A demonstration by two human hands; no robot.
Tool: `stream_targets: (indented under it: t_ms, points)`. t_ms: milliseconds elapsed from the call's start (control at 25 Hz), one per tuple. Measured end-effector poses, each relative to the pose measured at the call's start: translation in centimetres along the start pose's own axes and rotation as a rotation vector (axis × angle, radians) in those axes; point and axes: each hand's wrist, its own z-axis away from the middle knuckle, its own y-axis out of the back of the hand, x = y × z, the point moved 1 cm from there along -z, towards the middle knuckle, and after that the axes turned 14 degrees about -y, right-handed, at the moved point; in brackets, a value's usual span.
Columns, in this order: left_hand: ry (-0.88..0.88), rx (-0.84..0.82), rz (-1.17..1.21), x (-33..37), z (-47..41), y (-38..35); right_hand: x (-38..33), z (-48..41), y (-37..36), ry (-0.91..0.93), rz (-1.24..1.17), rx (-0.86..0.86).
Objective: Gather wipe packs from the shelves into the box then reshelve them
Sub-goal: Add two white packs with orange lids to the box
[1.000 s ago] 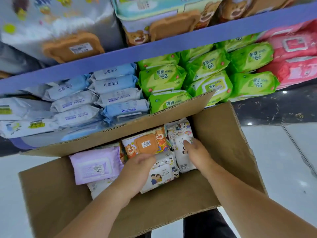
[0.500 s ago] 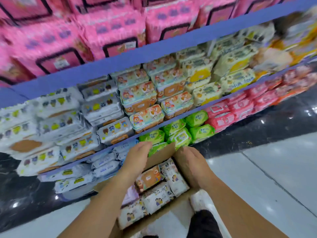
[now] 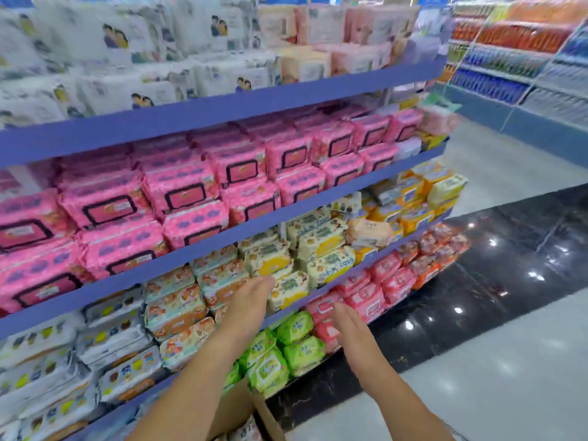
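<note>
Purple-blue shelf edges (image 3: 222,106), white packs (image 3: 143,93) with cartoon figures, pink packs (image 3: 187,192) with black-outlined lids, cream-and-yellow packs (image 3: 321,246), lime green packs (image 3: 296,326), coral packs (image 3: 366,300), plain brown box (image 3: 237,409), shiny black floor strip (image 3: 509,265).

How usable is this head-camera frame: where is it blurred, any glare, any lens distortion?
Head view: motion blur smears the white wipe packs on the top shelf, labels unreadable; the left hand and right hand read clearer, soft at the edges. Head view: bright light reflections dot the glossy black floor strip. Head view: the wide lens tilts and fans the blue shelf edges.
</note>
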Motion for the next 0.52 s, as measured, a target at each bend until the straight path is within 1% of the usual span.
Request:
stream_targets:
  t_ms: [120,240,360,520]
  points:
    - [-0.085,-0.053,-0.034,4.5,-2.8,-6.7,-3.5,-1.1,8.0,0.047,0.043,0.039]
    - [-0.094,-0.091,-0.004,7.2,-6.0,-12.3,-7.1,-3.8,14.8,0.073,0.102,0.066]
    - [-0.091,-0.127,-0.052,8.4,-11.5,-16.5,-10.3,-8.3,19.9,0.102,0.133,0.134]
    - [-0.037,-0.16,-0.054,7.9,-20.9,-21.3,-14.4,-16.5,24.8,0.063,0.169,0.177]
